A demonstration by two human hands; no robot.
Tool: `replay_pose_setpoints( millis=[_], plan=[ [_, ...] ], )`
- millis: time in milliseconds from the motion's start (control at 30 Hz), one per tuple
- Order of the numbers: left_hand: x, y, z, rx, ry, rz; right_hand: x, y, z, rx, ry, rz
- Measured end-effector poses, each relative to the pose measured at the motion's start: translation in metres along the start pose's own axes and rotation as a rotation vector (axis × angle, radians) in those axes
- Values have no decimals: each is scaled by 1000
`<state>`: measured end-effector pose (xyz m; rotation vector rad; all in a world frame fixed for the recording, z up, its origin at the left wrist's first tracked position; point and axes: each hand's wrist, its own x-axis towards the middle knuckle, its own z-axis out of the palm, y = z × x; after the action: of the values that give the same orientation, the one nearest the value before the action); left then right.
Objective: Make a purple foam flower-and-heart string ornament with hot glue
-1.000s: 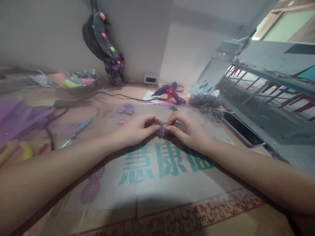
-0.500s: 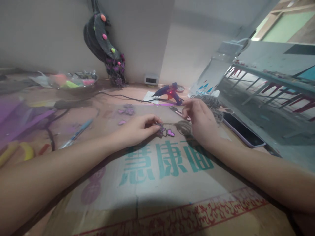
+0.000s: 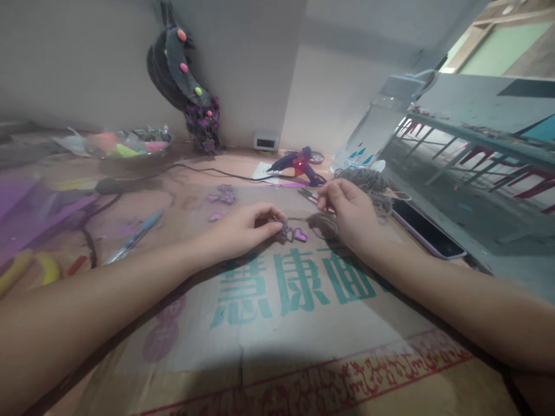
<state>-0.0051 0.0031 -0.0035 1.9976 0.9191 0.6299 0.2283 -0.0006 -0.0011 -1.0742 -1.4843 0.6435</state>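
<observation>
My left hand [image 3: 243,228] rests on the cardboard sheet [image 3: 277,323], its fingertips pinched on a small purple felt ornament [image 3: 284,230]. A pink heart piece [image 3: 300,235] lies right beside it. My right hand [image 3: 352,211] is closed a little to the right and further back, fingers pinched on a thin grey string [image 3: 303,219] that runs from the ornament. Small scissors [image 3: 310,196] lie just beyond that hand's fingers.
A blue hot glue gun [image 3: 299,163] with a lit red light lies at the back, its cable trailing left. A grey yarn bundle [image 3: 366,182], a phone [image 3: 427,228], loose purple flowers [image 3: 223,193], a pen [image 3: 136,234], and a bowl of coloured bits [image 3: 125,144] surround the work spot.
My right hand left the ornament and moved back and right, drawing out the grey string and uncovering the pink heart. The left hand stayed pinched on the ornament.
</observation>
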Motion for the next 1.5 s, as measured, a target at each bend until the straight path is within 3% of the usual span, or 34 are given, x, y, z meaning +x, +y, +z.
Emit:
replay_pose_setpoints(
  millis=[333, 533, 633, 833, 1000, 1133, 1300, 1500],
  plan=[
    [-1, 0, 0, -29, -11, 12, 0, -9, 2, -19, -49, 34],
    [-1, 2, -1, -40, -21, 20, 15, -47, -22, -222, -173, -109],
    [-1, 2, -1, -20, -16, 18, 28, -54, -36, -325, -226, -152],
    [-1, 2, -1, 23, -3, -6, 42, -28, -46, -456, -184, -50],
    [-2, 2, -1, 8, -19, -20, 41, -9, -44, -665, -160, -72],
    [-2, 1, -1, 18, -15, -7, 35, 0, -42, -908, -301, -131],
    [-1, 0, -1, 24, -6, -5, 33, 10, -40, -936, -410, -210],
    [-1, -1, -1, 46, -5, -7, 32, 5, -37, -1064, -488, -282]
  ],
)
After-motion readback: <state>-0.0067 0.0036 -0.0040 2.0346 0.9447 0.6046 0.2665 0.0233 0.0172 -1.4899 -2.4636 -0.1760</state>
